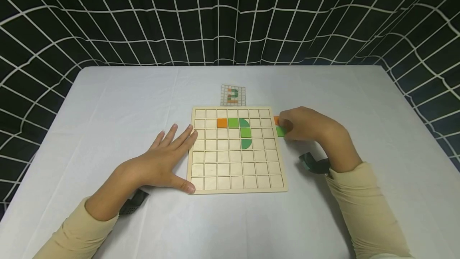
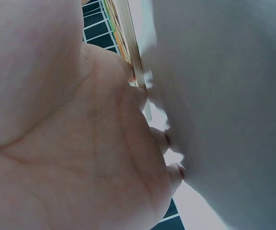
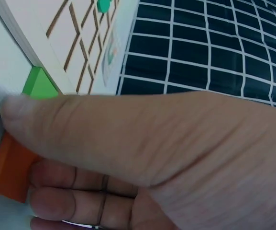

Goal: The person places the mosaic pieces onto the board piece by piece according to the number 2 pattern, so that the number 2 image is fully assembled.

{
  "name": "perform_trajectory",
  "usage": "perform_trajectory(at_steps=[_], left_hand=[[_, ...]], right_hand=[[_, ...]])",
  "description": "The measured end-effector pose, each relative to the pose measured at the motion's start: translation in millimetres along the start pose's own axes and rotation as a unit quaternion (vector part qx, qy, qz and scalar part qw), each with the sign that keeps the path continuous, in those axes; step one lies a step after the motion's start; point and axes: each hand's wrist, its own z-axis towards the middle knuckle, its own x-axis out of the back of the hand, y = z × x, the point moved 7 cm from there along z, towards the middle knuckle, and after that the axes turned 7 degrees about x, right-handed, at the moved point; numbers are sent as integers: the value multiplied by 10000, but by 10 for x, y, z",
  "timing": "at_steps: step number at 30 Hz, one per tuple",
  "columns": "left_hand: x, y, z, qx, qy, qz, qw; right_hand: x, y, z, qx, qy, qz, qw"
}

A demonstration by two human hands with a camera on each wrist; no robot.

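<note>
A square wooden grid board (image 1: 217, 157) lies on the table. Set in its cells are an orange square tile (image 1: 222, 123), two green square tiles, (image 1: 233, 122) one beside the orange, and two dark green rounded tiles (image 1: 246, 144). My left hand (image 1: 158, 167) lies spread at the board's left edge, fingertips and thumb touching the frame. Just past the right edge, my right hand (image 1: 305, 125) reaches down with curled fingers. Its thumb and fingers are around a loose orange tile (image 3: 11, 167), partly hidden. Against the board, beside the thumb, is a loose green tile (image 3: 39, 84).
Behind the board lies a small pattern card (image 1: 232, 95) with a coloured figure on a grid. A white cloth covers the table (image 1: 151, 91). Dark netting-patterned curtain (image 1: 215, 23) surrounds the back and sides. Dark wrist devices (image 1: 314, 164) sit under both wrists.
</note>
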Motion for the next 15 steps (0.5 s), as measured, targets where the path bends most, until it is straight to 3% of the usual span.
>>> perform_trajectory(at_steps=[15], left_hand=[[-12,-12,0,18,-51,-38,10000]], right_hand=[[11,-38,-24,-60,-24,-284,9996]])
